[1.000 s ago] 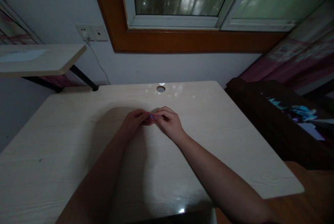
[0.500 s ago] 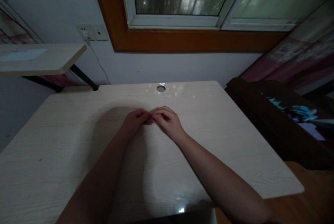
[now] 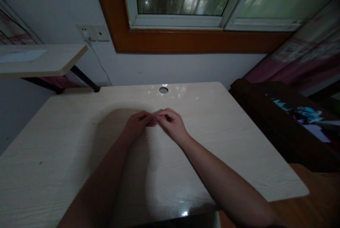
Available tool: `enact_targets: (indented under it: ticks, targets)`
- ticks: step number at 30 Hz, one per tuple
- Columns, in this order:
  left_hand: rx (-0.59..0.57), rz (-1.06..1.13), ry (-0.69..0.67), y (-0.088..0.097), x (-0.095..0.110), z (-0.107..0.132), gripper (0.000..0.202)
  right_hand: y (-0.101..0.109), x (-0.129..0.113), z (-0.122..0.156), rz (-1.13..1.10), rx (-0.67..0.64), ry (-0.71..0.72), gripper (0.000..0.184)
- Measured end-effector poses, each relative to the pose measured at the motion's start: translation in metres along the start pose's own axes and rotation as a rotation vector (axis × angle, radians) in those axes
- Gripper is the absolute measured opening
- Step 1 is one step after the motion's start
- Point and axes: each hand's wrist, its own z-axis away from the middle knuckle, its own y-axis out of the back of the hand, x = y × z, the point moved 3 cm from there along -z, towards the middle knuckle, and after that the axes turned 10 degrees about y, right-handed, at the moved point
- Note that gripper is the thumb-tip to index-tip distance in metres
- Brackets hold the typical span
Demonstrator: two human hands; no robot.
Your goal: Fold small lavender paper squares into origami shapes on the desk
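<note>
My left hand (image 3: 138, 121) and my right hand (image 3: 171, 121) meet over the middle of the pale wood-grain desk (image 3: 212, 114). Thumbs and fingers of both are pinched together, tip against tip. Between the fingertips shows a tiny bluish-purple thing (image 3: 154, 117), mostly covered and too small to name. Both forearms reach in from the near edge, and a shadow falls on the desktop left of the hands.
Behind the hands, a round cable hole (image 3: 164, 90) pierces the desk. A raised shelf (image 3: 53, 61) on black legs stands at the left, holding a paper (image 3: 22, 56). A white cord (image 3: 99, 61) hangs from the wall socket (image 3: 86, 32). Dark furniture (image 3: 255, 114) borders the right side.
Both hands hold nearly the same place and pinch. A little more of the bluish-purple thing shows between the fingertips.
</note>
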Motion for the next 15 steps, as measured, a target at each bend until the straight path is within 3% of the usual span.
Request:
enact_targets:
  ticks: [15]
  targets:
    - [-0.035, 0.036, -0.007, -0.0020, 0.0018, 0.0018, 0.033, -0.0001, 0.0085, 0.0003, -0.138, 0.013, -0.099, 0.015]
